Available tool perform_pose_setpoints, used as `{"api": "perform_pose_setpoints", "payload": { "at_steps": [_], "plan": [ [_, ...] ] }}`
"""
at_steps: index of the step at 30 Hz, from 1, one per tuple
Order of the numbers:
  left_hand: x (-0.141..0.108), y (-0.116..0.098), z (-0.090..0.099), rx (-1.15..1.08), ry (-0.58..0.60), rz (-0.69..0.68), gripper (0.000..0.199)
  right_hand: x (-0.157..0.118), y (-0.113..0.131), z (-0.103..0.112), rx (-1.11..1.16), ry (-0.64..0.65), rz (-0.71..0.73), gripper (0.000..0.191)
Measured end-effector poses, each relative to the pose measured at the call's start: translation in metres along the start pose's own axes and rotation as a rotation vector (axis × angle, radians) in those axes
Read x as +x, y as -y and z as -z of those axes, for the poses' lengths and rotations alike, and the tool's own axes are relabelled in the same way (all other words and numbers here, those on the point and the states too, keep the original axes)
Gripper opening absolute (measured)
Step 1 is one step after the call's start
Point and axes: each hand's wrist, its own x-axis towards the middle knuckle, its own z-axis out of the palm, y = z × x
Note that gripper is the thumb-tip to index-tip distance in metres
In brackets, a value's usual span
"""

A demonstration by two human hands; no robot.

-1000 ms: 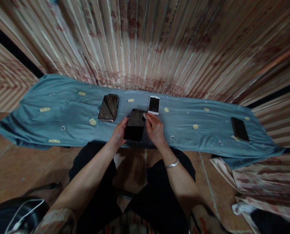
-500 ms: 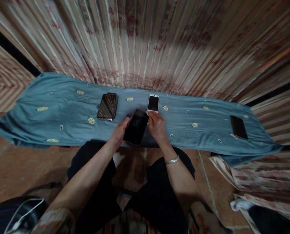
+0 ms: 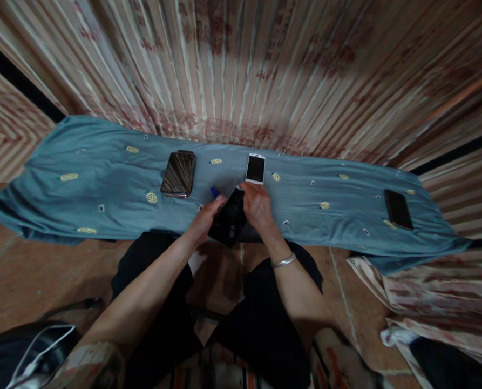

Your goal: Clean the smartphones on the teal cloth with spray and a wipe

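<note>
A black smartphone (image 3: 229, 216) is in my left hand (image 3: 206, 219), gripped along its left edge, with its dark screen facing up and tilted. My right hand (image 3: 257, 204) is closed at the phone's upper right corner. A small whitish bit shows at its fingertips, too small to name. Just beyond my left thumb is a small blue object (image 3: 215, 192), partly hidden; its kind is unclear. A white smartphone (image 3: 256, 168) lies screen up on the cloth, right behind my right hand.
Blue patterned cloth (image 3: 301, 216) covers the long narrow surface. Left of my hands lies a stack of shiny dark phones (image 3: 178, 174); another black phone (image 3: 398, 209) is at the far right. A pleated curtain (image 3: 232, 81) hangs behind. A white cable (image 3: 42, 351) is at lower left.
The black phone has turned and tilted in my left hand, its top now nearer my right fingers. My right hand has moved slightly left across its upper corner. More of the blue object shows.
</note>
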Motion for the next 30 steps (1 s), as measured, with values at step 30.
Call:
{"api": "perform_pose_setpoints", "payload": {
  "at_steps": [30],
  "plan": [
    [0.006,-0.006,-0.006,-0.112,-0.173,0.012,0.051,-0.022,0.050,0.006,0.164,0.207,0.261,0.041]
  ]
}}
